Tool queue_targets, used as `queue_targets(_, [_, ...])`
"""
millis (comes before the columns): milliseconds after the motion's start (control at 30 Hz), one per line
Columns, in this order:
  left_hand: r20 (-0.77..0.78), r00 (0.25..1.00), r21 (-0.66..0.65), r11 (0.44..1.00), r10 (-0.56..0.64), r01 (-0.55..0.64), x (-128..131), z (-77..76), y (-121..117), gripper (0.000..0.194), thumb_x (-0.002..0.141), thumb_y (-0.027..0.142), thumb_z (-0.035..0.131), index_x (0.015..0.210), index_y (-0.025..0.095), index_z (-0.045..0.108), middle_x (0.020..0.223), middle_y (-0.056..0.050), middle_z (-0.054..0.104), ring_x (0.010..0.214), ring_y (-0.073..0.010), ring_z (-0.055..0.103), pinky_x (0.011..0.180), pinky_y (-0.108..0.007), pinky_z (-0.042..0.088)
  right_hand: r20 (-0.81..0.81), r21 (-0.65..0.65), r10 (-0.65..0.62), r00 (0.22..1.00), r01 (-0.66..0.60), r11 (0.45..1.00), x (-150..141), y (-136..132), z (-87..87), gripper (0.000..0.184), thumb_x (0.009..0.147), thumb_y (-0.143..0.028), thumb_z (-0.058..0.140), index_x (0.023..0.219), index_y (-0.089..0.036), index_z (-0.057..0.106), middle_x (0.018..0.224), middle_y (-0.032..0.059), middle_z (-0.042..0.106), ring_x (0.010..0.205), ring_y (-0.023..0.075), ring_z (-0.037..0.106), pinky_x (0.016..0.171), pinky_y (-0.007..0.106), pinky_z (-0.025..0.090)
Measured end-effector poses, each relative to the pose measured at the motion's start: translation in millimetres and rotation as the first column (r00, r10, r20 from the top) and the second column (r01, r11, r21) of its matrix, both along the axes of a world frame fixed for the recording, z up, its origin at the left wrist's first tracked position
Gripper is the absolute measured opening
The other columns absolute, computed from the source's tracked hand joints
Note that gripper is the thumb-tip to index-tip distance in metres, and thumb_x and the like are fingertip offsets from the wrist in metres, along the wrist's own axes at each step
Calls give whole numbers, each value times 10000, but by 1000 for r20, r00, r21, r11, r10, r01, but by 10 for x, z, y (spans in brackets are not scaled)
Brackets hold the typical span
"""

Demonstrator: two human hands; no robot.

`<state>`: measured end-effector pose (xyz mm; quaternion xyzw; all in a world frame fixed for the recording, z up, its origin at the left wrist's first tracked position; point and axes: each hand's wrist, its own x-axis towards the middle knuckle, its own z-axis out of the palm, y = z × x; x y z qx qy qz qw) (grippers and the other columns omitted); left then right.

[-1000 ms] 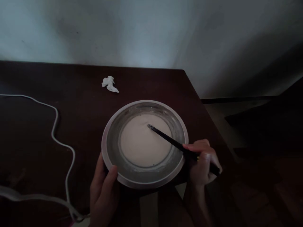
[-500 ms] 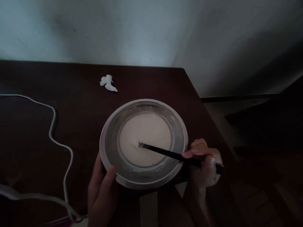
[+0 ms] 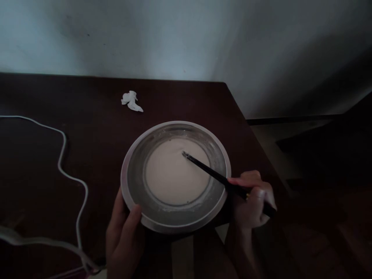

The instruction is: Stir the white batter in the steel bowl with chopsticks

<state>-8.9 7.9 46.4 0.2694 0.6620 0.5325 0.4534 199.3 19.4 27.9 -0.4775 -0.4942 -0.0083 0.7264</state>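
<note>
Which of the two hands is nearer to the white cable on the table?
Left. The left hand, holding the metal bowl at its near-left rim, is beside the white cable. The right hand, gripping black chopsticks, is farther, across the bowl.

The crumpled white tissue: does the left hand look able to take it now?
Probably not right away: the left hand is holding the rim of the metal bowl. Otherwise the table between it and the tissue looks open.

The light in the room is weak, and behind the dark brown desk there stands a pale, bluish-grey wall with small dark spots, while at the right the floor goes into deep shadow.
</note>
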Motion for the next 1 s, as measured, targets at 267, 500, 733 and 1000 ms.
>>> queue_targets(267, [119, 991, -27, 998, -60, 64, -15, 1, -9, 686, 748, 482, 743, 1385, 285, 585, 1356, 12, 665, 1362, -239, 519, 1047, -209, 453, 73, -23, 43, 996, -41, 999, -7, 0, 4, 281, 961, -260, 476, 815, -205, 710, 662, 4, 718, 604, 156, 567, 641, 370, 387])
queue_targets(500, [-3, 996, 0, 996, -93, 93, -18, -16, -2, 564, 801, 456, 692, 1330, 267, 636, 1350, -4, 668, 1339, -248, 541, 1052, -235, 464, 70, -62, 137, 988, -132, 989, -3, -22, -1, 302, 975, -312, 447, 808, -226, 683, 617, -14, 693, 558, 149, 556, 658, 385, 403])
queue_targets(733, [4, 997, -1, 997, -79, 79, -35, -7, -1, 449, 780, 448, 712, 1184, 253, 724, 1308, -22, 692, 1327, -268, 552, 1025, -243, 489, -109, -20, 91, 990, -93, 995, -17, -23, 17, 311, 964, -288, 433, 763, -214, 658, 596, -12, 675, 530, 145, 527, 638, 376, 379])
queue_targets(1000, [53, 997, 11, 998, -64, 63, -29, -43, -15, 460, 775, 433, 732, 1194, 245, 718, 1276, -32, 708, 1303, -261, 572, 1003, -236, 498, -59, -26, 10, 998, -12, 1000, -9, -16, 10, 312, 961, -261, 426, 753, -214, 654, 618, -4, 681, 546, 146, 529, 623, 369, 381])
